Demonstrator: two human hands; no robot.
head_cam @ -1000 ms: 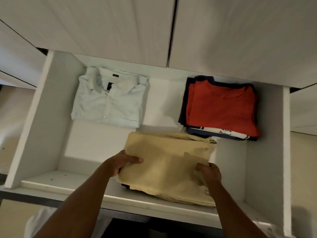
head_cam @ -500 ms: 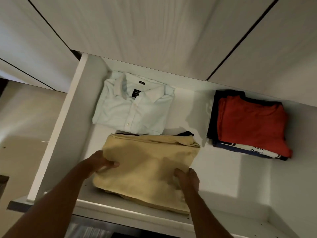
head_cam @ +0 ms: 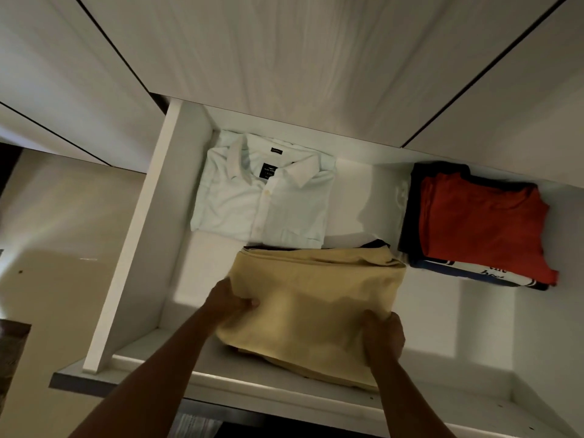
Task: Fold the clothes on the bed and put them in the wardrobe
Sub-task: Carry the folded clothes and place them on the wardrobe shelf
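Observation:
A folded yellow garment (head_cam: 316, 298) lies in the front middle of the open white wardrobe drawer (head_cam: 139, 248), with a dark garment edge showing under its far side. My left hand (head_cam: 229, 300) grips its left edge, thumb on top. My right hand (head_cam: 384, 338) grips its near right corner. Behind it lies a folded white collared shirt (head_cam: 262, 197). At the right stands a stack of folded clothes with a red shirt (head_cam: 477, 222) on top.
White wardrobe door panels (head_cam: 284, 58) overhang the back of the drawer. The drawer's left wall runs diagonally at the left, with pale floor (head_cam: 57, 222) beyond it. Bare drawer bottom (head_cam: 474, 327) shows between the yellow garment and the right side.
The yellow garment, held by both hands, has shifted left in the drawer, away from the red stack and toward the front of the white shirt. The view has also swung.

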